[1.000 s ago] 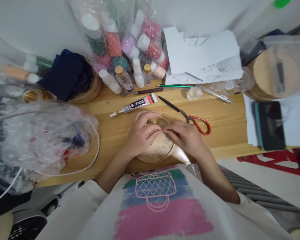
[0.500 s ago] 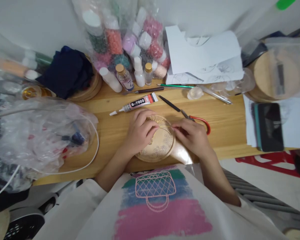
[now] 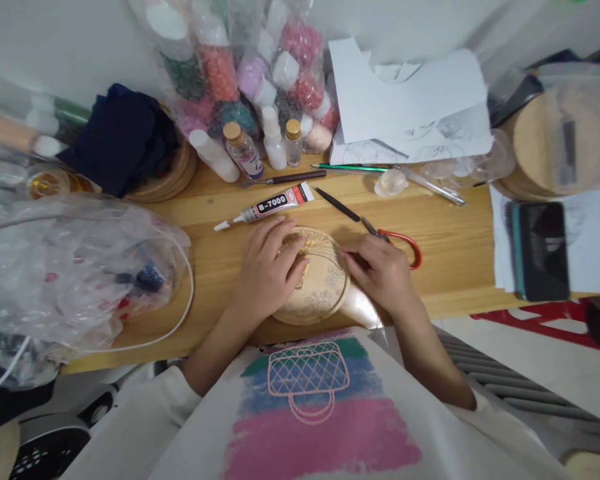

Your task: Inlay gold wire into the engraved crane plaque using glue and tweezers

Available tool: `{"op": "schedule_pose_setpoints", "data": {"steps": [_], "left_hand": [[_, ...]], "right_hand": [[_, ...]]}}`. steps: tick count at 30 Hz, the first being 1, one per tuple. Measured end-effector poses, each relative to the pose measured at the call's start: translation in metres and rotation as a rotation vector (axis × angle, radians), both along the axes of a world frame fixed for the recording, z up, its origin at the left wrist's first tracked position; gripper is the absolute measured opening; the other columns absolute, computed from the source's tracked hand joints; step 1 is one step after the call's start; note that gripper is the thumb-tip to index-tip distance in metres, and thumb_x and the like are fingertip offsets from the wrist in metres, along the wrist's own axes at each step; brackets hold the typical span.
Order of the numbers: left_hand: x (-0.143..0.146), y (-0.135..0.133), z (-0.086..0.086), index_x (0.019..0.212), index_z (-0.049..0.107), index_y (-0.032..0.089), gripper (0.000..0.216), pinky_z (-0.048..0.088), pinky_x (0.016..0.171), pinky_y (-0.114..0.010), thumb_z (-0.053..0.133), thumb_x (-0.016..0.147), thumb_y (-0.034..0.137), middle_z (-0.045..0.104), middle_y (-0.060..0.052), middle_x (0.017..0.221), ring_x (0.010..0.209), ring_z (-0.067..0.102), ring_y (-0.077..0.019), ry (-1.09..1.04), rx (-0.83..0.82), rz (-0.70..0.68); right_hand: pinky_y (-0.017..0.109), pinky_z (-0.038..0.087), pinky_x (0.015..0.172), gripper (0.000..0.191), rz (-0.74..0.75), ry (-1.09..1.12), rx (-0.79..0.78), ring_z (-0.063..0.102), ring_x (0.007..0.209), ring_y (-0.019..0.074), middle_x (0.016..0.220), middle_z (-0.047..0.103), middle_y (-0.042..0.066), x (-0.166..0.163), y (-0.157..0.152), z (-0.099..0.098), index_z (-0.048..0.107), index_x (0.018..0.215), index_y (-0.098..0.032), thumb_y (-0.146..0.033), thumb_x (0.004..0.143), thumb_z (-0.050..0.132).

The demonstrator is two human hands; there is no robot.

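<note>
A round pale wooden disc (image 3: 323, 303) with a dark line drawing and gold wire shapes (image 3: 304, 263) lies at the desk's front edge. My left hand (image 3: 265, 277) rests over its left side, fingers stretched out and a little apart. Beside the disc's right edge, my right hand (image 3: 380, 270) pinches the end of a thin gold wire (image 3: 326, 256), which runs across the disc towards my left hand. Just beyond the disc are a B-7000 glue tube (image 3: 275, 204), a slim black tool (image 3: 337, 204) and a red-handled cutting tool (image 3: 404, 244).
Small bottles (image 3: 243, 152) and bagged jars of coloured pieces (image 3: 220, 73) stand at the back. Drawing sheets (image 3: 405, 110) lie behind a green pencil (image 3: 353, 168). A phone (image 3: 543, 253) is at right; a crumpled plastic bag (image 3: 75, 267) and white cable (image 3: 180, 320) fill the left.
My left hand has gone from a pinch near the wire to stretched fingers, shifting slightly left. My right hand stays at the disc's right edge. The camera view has shifted slightly.
</note>
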State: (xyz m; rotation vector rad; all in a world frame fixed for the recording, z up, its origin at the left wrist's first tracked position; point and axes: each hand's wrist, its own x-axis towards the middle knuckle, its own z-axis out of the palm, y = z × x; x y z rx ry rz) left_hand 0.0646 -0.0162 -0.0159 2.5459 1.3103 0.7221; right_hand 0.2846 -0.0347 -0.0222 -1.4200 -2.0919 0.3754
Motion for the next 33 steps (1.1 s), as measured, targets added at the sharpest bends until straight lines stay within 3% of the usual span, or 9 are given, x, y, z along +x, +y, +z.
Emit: {"op": "schedule_pose_setpoints", "data": {"steps": [7, 33], "left_hand": [[-0.007, -0.009, 0.005, 0.119, 0.06, 0.017, 0.028, 0.044, 0.106, -0.052, 0.057, 0.094, 0.028, 0.059, -0.014, 0.135, 0.13, 0.05, -0.0311, 0.094, -0.033, -0.019], [-0.006, -0.014, -0.011, 0.128, 0.057, 0.018, 0.036, 0.044, 0.106, -0.054, 0.054, 0.094, 0.028, 0.054, -0.017, 0.14, 0.134, 0.045, -0.0327, 0.07, -0.049, -0.067]], "right_hand": [[0.026, 0.049, 0.061, 0.014, 0.01, -0.024, 0.027, 0.067, 0.069, 0.0172, 0.076, 0.072, 0.005, -0.001, 0.0, -0.001, 0.069, 0.084, -0.017, -0.017, 0.091, 0.056], [0.027, 0.046, 0.059, 0.021, 0.002, -0.163, 0.026, 0.065, 0.066, 0.0164, 0.076, 0.073, 0.005, -0.001, 0.0, -0.001, 0.071, 0.084, -0.019, -0.025, 0.094, 0.054]]}}
